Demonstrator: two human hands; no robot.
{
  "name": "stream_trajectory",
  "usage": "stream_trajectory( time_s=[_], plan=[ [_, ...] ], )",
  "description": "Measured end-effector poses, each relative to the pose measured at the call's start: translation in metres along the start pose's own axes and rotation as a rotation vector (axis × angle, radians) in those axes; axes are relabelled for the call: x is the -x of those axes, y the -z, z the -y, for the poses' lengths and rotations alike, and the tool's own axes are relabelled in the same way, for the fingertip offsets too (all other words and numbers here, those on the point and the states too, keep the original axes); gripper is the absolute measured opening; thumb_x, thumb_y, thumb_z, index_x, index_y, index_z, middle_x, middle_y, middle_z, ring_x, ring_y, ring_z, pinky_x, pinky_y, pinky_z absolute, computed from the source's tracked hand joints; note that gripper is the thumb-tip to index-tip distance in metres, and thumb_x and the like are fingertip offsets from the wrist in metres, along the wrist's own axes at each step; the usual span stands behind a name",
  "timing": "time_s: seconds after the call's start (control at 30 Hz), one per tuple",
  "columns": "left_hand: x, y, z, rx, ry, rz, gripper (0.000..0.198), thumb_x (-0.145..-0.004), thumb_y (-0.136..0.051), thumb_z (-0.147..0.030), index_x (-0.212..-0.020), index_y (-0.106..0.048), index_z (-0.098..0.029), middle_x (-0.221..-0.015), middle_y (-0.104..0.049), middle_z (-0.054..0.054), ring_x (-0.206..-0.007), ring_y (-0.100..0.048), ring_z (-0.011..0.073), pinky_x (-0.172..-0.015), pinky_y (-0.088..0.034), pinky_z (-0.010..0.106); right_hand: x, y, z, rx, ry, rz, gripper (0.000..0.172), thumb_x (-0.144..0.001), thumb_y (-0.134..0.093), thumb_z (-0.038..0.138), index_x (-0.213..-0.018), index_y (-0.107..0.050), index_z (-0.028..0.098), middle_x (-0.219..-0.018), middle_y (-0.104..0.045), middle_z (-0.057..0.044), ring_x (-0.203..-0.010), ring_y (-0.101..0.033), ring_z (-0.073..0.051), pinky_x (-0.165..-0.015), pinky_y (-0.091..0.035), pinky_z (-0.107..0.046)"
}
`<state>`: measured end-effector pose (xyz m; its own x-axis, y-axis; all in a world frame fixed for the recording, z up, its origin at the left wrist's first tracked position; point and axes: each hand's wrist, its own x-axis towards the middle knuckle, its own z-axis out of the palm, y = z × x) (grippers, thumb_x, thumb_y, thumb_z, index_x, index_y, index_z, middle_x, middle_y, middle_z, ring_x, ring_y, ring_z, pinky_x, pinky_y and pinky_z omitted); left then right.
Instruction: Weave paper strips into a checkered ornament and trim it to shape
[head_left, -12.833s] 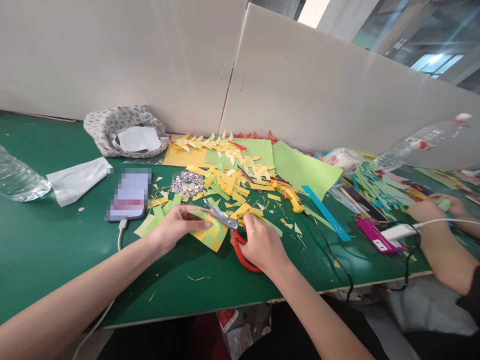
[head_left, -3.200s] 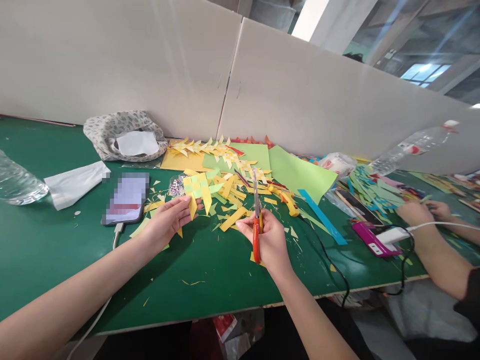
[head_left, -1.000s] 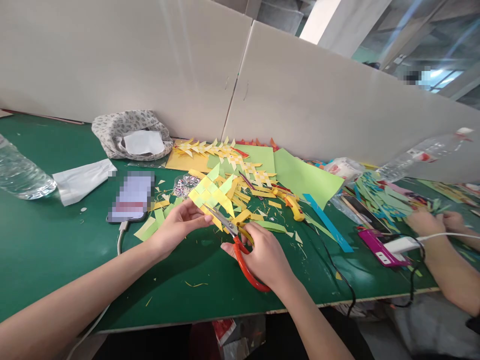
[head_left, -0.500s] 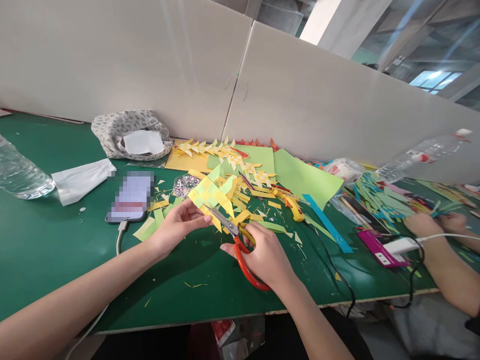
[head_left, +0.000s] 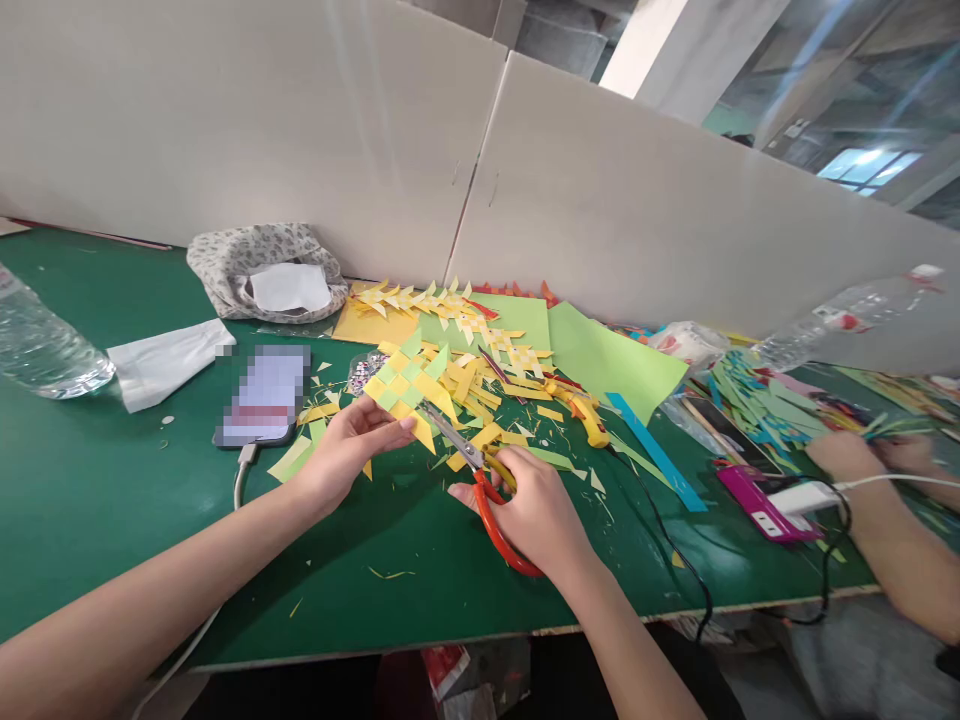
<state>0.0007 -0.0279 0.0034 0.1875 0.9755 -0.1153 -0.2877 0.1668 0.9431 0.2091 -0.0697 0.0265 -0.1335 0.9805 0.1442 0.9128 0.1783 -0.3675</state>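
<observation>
My left hand (head_left: 346, 452) pinches a woven piece of yellow and green paper strips (head_left: 409, 385), holding it tilted just above the green table (head_left: 112, 500). My right hand (head_left: 534, 510) grips red-handled scissors (head_left: 480, 478). The blades point up and left, with their tips at the lower right edge of the woven piece. Loose yellow and green strips and offcuts (head_left: 480, 385) lie right behind both hands.
A phone (head_left: 264, 395) on a cable lies to the left, with a white paper bag (head_left: 161, 360), a water bottle (head_left: 41, 350) and a patterned cloth pouch (head_left: 262, 265). Green sheets (head_left: 615, 355), a yellow tool (head_left: 581, 405) and a black cable (head_left: 675, 540) sit right. Another person's hands (head_left: 855, 455) work at far right.
The woven piece has been turned and lifted slightly in my left hand. The scissors stay at its lower edge. Before that, the scissors were held upright, away from the paper.
</observation>
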Motion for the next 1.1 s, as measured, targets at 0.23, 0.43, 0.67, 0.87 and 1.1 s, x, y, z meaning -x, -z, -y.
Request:
stream_trajectory(
  time_s=[0.23, 0.43, 0.67, 0.87, 1.1],
  plan=[
    [-0.0011, 0.0006, 0.001, -0.051, -0.036, -0.041, 0.025, -0.069, -0.07, -0.03, -0.087, -0.059, -0.017, -0.083, -0.067, 0.001, -0.08, -0.064, 0.0136, -0.082, -0.05, 0.027, -0.0005, -0.0004, -0.0038, 0.06, 0.016, 0.061, 0.046, -0.071, -0.05, 0.067, -0.073, -0.045, 0.022, -0.072, -0.053, 0.001, -0.056, -0.05, -0.013, -0.049, -0.032, -0.024],
    [0.0022, -0.0025, 0.003, -0.105, -0.046, 0.058, 0.029, -0.069, -0.07, -0.03, -0.092, -0.06, -0.017, -0.087, -0.068, 0.002, -0.082, -0.064, 0.0151, -0.078, -0.051, 0.027, 0.0, -0.0005, 0.0, 0.052, 0.04, 0.069, 0.048, -0.071, -0.048, 0.069, -0.08, -0.047, 0.022, -0.079, -0.055, -0.001, -0.064, -0.054, -0.016, -0.052, -0.035, -0.025],
    [0.0023, -0.0044, 0.0015, -0.093, -0.044, 0.097, 0.03, -0.069, -0.07, -0.027, -0.095, -0.06, -0.018, -0.091, -0.069, 0.002, -0.084, -0.063, 0.0151, -0.079, -0.051, 0.027, 0.0005, -0.0024, 0.0022, 0.033, 0.044, 0.069, 0.05, -0.069, -0.05, 0.07, -0.077, -0.046, 0.021, -0.074, -0.055, -0.001, -0.059, -0.052, -0.014, -0.049, -0.034, -0.024],
    [0.0028, -0.0043, 0.0008, -0.081, -0.056, 0.104, 0.031, -0.069, -0.071, -0.028, -0.097, -0.061, -0.018, -0.094, -0.069, 0.003, -0.084, -0.063, 0.0144, -0.079, -0.051, 0.026, 0.0019, -0.0031, 0.002, 0.013, 0.073, 0.028, 0.049, -0.069, -0.052, 0.069, -0.073, -0.046, 0.021, -0.069, -0.054, -0.001, -0.058, -0.051, -0.014, -0.049, -0.034, -0.024],
    [0.0045, -0.0037, 0.0011, -0.077, -0.035, 0.101, 0.032, -0.069, -0.071, -0.029, -0.097, -0.061, -0.018, -0.095, -0.069, 0.003, -0.084, -0.063, 0.0149, -0.079, -0.051, 0.027, 0.0018, -0.0022, 0.0032, -0.012, 0.087, 0.017, 0.049, -0.068, -0.053, 0.068, -0.074, -0.05, 0.02, -0.067, -0.052, 0.0, -0.058, -0.05, -0.014, -0.05, -0.035, -0.023]
  ],
)
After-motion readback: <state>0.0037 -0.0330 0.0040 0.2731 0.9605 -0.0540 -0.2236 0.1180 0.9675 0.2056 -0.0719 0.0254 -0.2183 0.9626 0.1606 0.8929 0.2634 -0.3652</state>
